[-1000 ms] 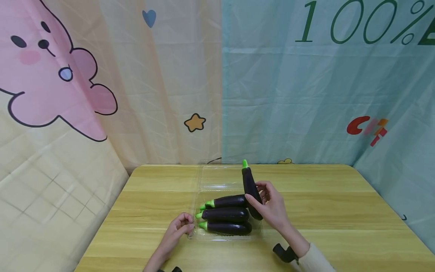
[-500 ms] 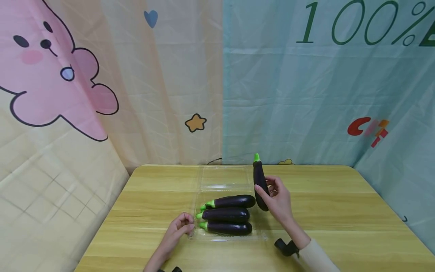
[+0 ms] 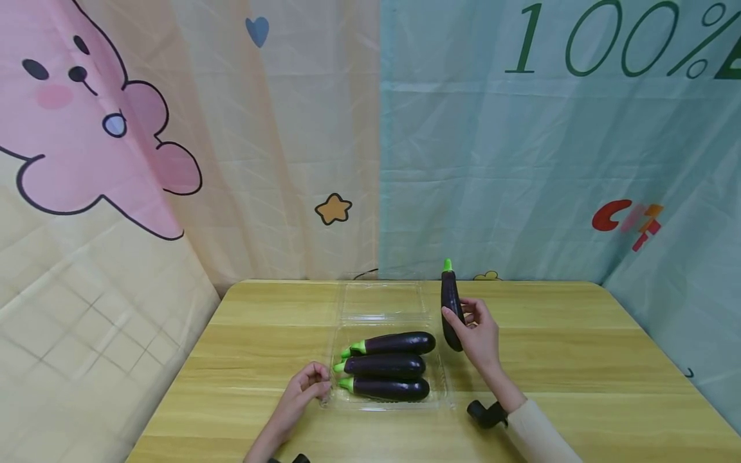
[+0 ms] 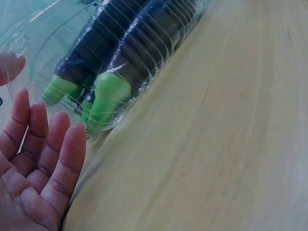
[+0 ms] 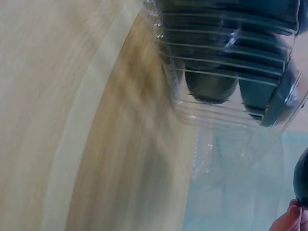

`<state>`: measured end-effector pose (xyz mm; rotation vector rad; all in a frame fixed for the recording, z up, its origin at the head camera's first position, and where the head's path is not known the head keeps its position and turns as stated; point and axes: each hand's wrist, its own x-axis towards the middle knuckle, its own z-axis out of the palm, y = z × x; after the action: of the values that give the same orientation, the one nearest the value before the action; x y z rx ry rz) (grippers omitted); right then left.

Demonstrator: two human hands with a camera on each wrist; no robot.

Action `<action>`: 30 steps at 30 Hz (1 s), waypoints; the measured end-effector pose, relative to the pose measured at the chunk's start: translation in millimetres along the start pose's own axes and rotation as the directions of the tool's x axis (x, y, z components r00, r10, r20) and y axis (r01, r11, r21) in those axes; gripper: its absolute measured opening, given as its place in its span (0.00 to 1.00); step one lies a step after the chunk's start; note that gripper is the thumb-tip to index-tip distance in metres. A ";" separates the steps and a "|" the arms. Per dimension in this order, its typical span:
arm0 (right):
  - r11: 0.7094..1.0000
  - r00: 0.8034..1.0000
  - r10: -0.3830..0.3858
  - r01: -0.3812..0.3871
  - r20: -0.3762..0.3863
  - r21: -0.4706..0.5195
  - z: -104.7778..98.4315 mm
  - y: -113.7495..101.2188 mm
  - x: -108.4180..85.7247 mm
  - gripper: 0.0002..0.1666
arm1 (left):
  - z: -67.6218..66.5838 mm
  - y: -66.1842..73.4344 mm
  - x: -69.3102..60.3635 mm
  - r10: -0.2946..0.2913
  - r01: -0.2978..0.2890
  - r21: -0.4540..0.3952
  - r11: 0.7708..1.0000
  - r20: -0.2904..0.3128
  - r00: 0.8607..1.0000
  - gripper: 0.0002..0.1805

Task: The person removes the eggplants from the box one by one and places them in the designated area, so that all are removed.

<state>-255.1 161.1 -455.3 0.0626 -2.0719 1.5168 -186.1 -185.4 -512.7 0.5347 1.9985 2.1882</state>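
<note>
In the head view, the right hand (image 3: 482, 337) grips a dark purple eggplant (image 3: 450, 292) with a green stem pointing up, held right of a clear plastic container (image 3: 439, 379). Eggplants (image 3: 386, 366) lie side by side in the container, stems to the left. At its left edge the left hand (image 3: 300, 397) pinches the rim. The left wrist view has that hand (image 4: 41, 166) with thumb and fingertips at the ribbed container wall (image 4: 159, 57). The right wrist view catches only part of the right hand (image 5: 291, 221) and the held eggplant (image 5: 302, 180).
The container's hinged lid (image 3: 382, 302) lies open toward the table's back edge. A wood-grain table (image 3: 573, 360) stands before printed curtains (image 3: 492, 161). A black wrist device (image 3: 486, 415) is on the right wrist.
The right hand has moved right and slightly up with its eggplant, away from those in the container, and the eggplant is more upright. The left hand has stayed at the container's edge.
</note>
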 end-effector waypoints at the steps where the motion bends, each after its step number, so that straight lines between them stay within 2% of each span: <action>1: 1.000 1.000 -0.009 0.008 -0.007 -0.006 0.4 2.7 0.4 0.21 | -0.1 -0.1 0.1 0.003 -0.003 0.000 1.000 0.002 1.000 0.14; 14: 0.998 0.999 0.047 -0.048 -0.014 -0.051 4.7 11.1 13.9 0.25 | -0.1 -0.3 0.2 0.008 -0.008 -0.001 1.000 0.003 1.000 0.14; 20: 0.992 0.998 0.061 -0.060 0.001 -0.109 6.1 17.8 18.7 0.26 | 0.3 -0.1 0.1 -0.007 0.007 0.003 1.000 0.001 1.000 0.15; 30: 0.974 0.994 0.108 -0.102 0.020 -0.200 7.8 31.9 31.8 0.27 | 0.3 0.4 0.3 0.002 -0.002 0.004 1.000 0.001 1.000 0.15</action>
<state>-296.3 174.5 -469.7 -0.1017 -2.2725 1.3672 -186.2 -185.0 -512.3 0.5379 2.0037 2.1850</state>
